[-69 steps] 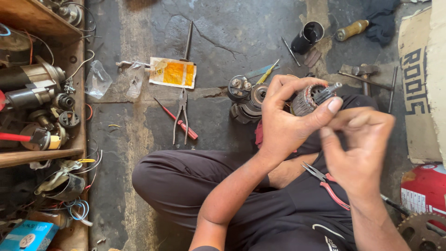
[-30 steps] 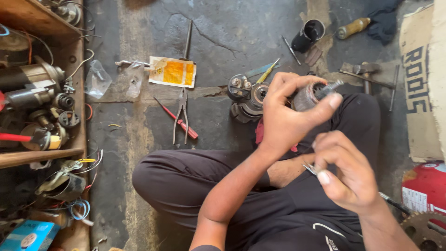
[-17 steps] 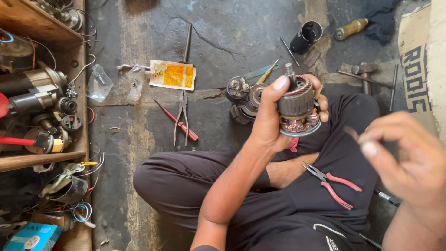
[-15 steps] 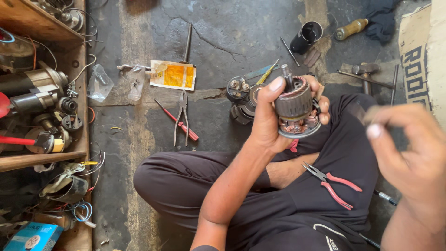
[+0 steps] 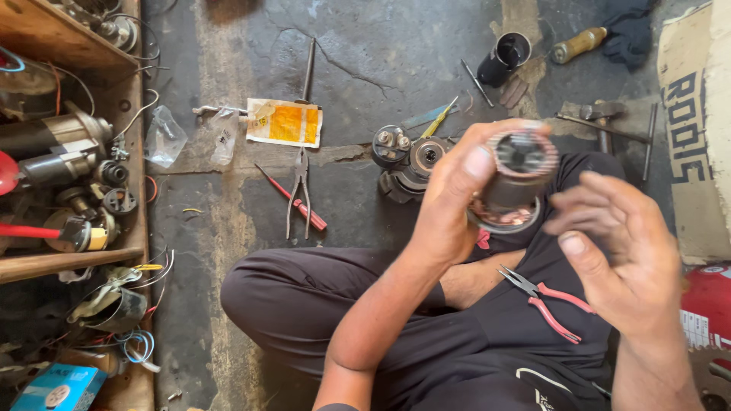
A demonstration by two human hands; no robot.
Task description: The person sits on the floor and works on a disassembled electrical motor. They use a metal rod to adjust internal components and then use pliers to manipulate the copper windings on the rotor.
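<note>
Now the left hand [image 5: 449, 205] grips the armature [image 5: 514, 179], fingers wrapped round its side, thumb up near the top rim, and it has tipped the part so the slotted end faces the camera; half a second ago that end pointed more upward. The armature is held in the air above the person's lap, just off the floor's cracked middle. The right hand [image 5: 620, 251] has swung back in from the right edge, where it was raised a moment ago, and now sits just beside the armature, fingers loosely curled and parted; whether they pinch anything small cannot be told. The red pliers [image 5: 550, 303] lie on the lap as before, below both hands. On the floor behind the armature the motor housing [image 5: 407, 160] has not moved, and the long pliers [image 5: 298, 194] and the red screwdriver [image 5: 293, 199] stay near the floor's centre, with the yellow packet [image 5: 285, 123] above them. The black cup [image 5: 504, 57] stands toward the floor's top edge.
</note>
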